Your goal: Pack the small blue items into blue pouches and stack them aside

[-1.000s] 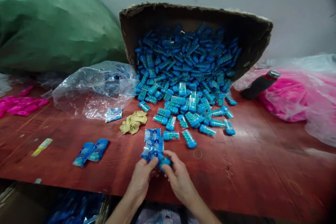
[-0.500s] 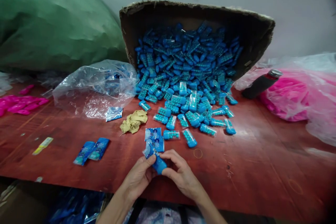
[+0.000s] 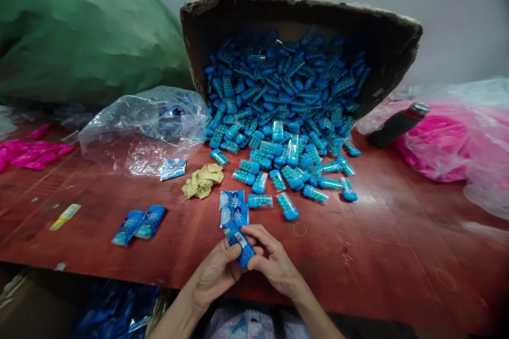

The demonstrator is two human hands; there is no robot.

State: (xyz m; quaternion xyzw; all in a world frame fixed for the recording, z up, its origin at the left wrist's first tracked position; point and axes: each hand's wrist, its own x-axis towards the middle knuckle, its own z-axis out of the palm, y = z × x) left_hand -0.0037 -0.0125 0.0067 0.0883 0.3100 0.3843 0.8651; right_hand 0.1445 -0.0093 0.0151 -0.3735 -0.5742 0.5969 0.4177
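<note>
Between both hands, close to the table's front edge, is a blue printed packet (image 3: 240, 246) with a small white label on it. My left hand (image 3: 217, 270) pinches it with the thumb on top. My right hand (image 3: 274, 262) grips its right side between thumb and fingers. What fills the packet is hidden. Just beyond it lie two flat blue and white packets (image 3: 234, 208), overlapping. Small clear bottles of turquoise balls with blue caps (image 3: 287, 206) are strewn behind them. Two blue packets (image 3: 139, 224) rest together on the left.
A tipped cardboard box (image 3: 302, 5) spills a heap of such bottles. Left of it are a clear plastic bag (image 3: 147, 132), a crumpled yellowish cloth (image 3: 203, 181) and a yellow cutter-like tool (image 3: 66, 217). A dark flask (image 3: 400, 126) leans against bagged pink items (image 3: 437, 143) at right.
The packet has turned a little in my hands, so its white label shows more fully. My right-hand fingers have shifted slightly around it. The view has tilted a little.
</note>
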